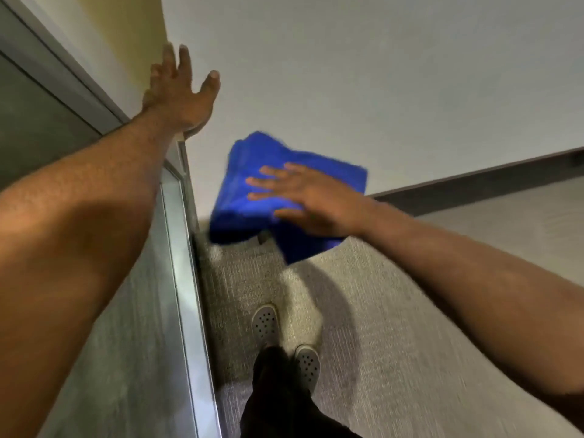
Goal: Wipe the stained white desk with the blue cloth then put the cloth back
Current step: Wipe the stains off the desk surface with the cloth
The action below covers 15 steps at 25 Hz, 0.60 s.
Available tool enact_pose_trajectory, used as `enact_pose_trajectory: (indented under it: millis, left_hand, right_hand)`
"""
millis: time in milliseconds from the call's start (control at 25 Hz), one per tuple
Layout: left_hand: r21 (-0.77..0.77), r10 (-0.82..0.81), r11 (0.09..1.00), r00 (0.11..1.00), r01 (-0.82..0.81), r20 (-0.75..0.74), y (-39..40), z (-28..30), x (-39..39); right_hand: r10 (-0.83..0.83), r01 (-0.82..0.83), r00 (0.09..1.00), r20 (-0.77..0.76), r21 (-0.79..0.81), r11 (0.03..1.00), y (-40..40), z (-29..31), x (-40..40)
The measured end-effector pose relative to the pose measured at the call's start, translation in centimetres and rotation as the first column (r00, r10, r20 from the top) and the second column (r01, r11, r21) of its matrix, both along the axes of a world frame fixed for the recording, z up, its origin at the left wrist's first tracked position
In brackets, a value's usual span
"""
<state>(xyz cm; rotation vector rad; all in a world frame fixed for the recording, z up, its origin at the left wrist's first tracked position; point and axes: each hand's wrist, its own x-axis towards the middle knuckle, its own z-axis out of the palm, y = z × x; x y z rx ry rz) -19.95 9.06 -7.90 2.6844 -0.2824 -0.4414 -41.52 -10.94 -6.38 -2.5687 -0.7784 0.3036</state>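
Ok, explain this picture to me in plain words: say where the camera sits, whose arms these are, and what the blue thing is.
There is no machine here. The camera is worn on a person's head and looks down, so both arms are the wearer's own, and their grey shoes stand on the carpet below. The pale surface filling the top is the white desk. The right hand presses flat on the blue cloth, which hangs partly over the desk's near edge. The left hand, fingers spread and holding nothing, reaches out along the metal-framed panel on the left. The picture is blurred, so I cannot make out any stains.
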Motion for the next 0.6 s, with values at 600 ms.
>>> enact_pose_trajectory:
  millis: [600]
  left_hand:
    - [-0.14,0.121,0.983,0.992,-0.115,0.036,-0.5,-0.6,-3.8]
  right_hand:
    - [-0.988,0.998,0.059,0.14,0.026,0.063,-9.2,-2.2,-2.7]
